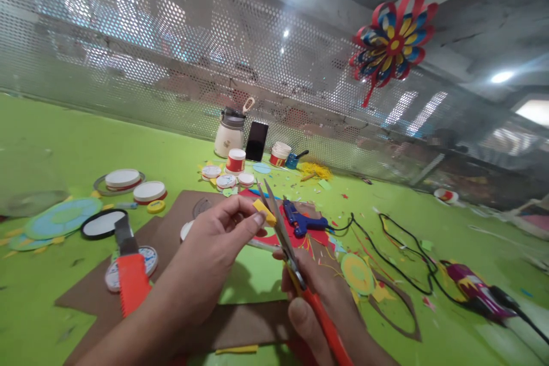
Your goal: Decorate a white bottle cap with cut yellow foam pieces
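Between the thumb and fingers of my left hand is a small yellow piece of paper. My right hand grips a pair of scissors with orange handles, its blades parted and pointing away from me beside the yellow piece. Under my hands lie brown cardboard and a light green sheet. Just beyond the scissors, a blue glue gun rests on red paper. A red-handled utility knife lies left of my left forearm.
Round lids, a jug, a dark phone and small pots stand farther back. A black cord runs right to a purple power strip. Perforated metal mesh borders the green table.
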The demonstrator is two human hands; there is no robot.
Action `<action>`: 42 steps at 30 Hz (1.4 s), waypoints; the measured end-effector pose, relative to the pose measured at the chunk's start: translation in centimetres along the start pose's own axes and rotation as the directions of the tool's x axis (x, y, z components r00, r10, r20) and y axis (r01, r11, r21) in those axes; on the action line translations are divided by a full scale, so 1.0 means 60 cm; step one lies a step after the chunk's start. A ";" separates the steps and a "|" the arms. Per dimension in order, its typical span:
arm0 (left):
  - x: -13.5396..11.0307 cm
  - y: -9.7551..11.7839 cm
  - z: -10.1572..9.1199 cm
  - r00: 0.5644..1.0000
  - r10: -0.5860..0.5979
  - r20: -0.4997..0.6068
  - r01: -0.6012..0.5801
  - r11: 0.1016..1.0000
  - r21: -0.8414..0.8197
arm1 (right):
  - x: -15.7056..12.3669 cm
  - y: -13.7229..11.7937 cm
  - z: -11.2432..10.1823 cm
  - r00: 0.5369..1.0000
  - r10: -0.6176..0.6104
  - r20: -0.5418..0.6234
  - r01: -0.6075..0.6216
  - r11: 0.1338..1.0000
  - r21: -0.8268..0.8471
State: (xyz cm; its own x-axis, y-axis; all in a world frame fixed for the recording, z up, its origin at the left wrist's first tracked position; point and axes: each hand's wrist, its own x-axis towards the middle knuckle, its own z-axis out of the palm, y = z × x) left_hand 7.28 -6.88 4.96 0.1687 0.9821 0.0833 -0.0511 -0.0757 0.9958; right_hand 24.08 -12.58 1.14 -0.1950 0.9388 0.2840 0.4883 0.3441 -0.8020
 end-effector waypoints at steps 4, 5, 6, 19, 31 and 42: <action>0.004 0.000 -0.001 1.000 -0.002 0.007 0.002 1.000 0.011 | -0.001 0.001 0.000 1.000 0.001 0.003 -0.001 1.000 0.015; 0.004 0.001 -0.001 1.000 -0.004 0.007 0.004 1.000 0.010 | -0.001 0.002 0.000 1.000 -0.001 0.003 0.001 1.000 0.010; 0.004 0.001 -0.001 1.000 -0.006 0.007 0.005 1.000 0.007 | -0.001 0.002 0.000 1.000 -0.004 0.003 0.004 1.000 0.006; 0.003 0.000 -0.002 1.000 0.017 0.016 -0.016 0.999 -0.036 | -0.001 0.007 0.005 1.000 0.011 -0.020 -0.010 0.998 0.058; 0.005 0.007 -0.006 0.998 -0.039 0.047 0.038 0.999 0.032 | -0.001 0.006 0.002 1.000 0.000 0.000 0.000 0.998 0.055; 0.010 -0.002 -0.009 0.997 0.055 0.054 -0.059 0.995 0.076 | -0.001 0.001 0.000 1.000 0.020 0.021 -0.021 1.000 0.022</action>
State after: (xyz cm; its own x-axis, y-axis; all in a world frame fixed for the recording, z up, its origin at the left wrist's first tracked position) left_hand 6.83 -6.21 4.84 0.2188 0.9657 0.1398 0.0144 -0.1464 0.9891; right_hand 24.10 -12.63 1.09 -0.2030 0.9450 0.2566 0.4732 0.3241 -0.8191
